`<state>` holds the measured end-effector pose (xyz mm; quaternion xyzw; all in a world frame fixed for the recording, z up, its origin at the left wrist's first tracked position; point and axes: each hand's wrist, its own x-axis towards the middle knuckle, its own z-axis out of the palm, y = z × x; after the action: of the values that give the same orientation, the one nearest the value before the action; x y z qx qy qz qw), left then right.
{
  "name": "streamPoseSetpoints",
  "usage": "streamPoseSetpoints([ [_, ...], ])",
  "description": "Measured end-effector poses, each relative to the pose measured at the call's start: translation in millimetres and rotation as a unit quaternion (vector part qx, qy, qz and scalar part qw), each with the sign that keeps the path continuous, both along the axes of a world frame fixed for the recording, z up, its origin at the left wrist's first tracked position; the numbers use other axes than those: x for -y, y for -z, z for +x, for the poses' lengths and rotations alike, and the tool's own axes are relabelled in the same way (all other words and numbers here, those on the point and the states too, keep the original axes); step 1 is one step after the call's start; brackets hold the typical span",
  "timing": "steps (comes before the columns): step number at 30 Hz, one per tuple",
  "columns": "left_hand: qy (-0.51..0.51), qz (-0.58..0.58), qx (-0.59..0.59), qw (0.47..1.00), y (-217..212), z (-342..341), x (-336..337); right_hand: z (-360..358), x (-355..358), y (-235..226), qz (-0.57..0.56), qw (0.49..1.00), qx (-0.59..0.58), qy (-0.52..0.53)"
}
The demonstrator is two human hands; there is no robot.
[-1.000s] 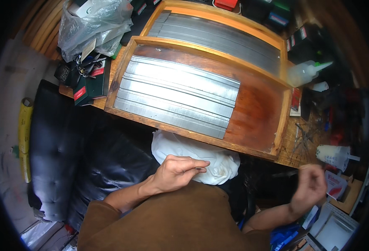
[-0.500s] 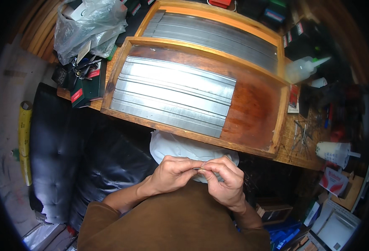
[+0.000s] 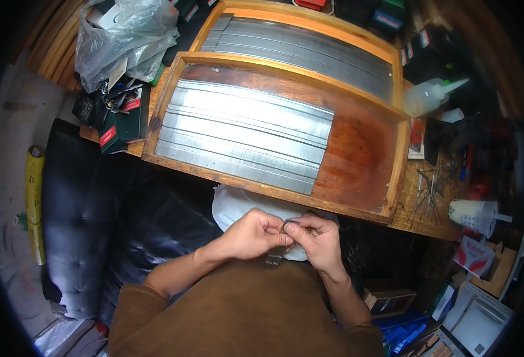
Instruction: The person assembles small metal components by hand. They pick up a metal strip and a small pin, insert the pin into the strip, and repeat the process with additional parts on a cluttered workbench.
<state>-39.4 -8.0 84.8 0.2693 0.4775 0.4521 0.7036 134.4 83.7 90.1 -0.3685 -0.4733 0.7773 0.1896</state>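
Cluttered wooden workbench (image 3: 434,205) ahead, carrying a shallow wooden tray with an orange rim (image 3: 402,156) and a reddish stained floor. Inside it, long grey metal strips (image 3: 244,137) laid side by side, long axes running from the left end toward the right, slightly downhill. Behind, a second wooden tray of the same grey strips (image 3: 309,47).

Below the bench edge, both hands met over a white plastic bag (image 3: 229,205) at lap height. Left hand (image 3: 253,233) curled, thumb and forefinger pinched on a small dark metal piece (image 3: 290,224). Right hand (image 3: 316,238) closed on the same piece from the other side, fingertips touching those of the left. Piece lay roughly crosswise between the two hands; true shape and pointing end too small and too covered by fingers to tell. Just under the hands, a small grey clip-like part (image 3: 272,259), barely readable.

Half a second before, hands already joined, though a little lower; a second before, right hand far out to the right and apart from the left.

Elsewhere: black tufted leather seat (image 3: 77,226) on the left, clear plastic bag of odds and ends (image 3: 125,38) at upper left, white squeeze bottle with a pointed nozzle (image 3: 431,95) at right. Lower right boxes cut off by the rim and dim.
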Motion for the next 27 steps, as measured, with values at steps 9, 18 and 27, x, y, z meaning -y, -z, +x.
streamPoseSetpoints([
  [9, -0.004, -0.098, 0.003, 0.995, 8.0, -13.8, -27.1, -10.0, -1.2, 23.3, -0.145, 0.986, -0.021, 0.076],
  [18, -0.047, 0.271, -0.317, 0.908, -10.5, 1.0, 6.8, -0.2, 10.7, -34.2, 0.351, 0.935, 0.039, -0.01],
  [27, -0.097, 0.447, -0.363, 0.812, -78.1, -13.4, -33.7, -11.8, -22.8, -96.4, 0.526, 0.849, -0.058, -0.011],
])
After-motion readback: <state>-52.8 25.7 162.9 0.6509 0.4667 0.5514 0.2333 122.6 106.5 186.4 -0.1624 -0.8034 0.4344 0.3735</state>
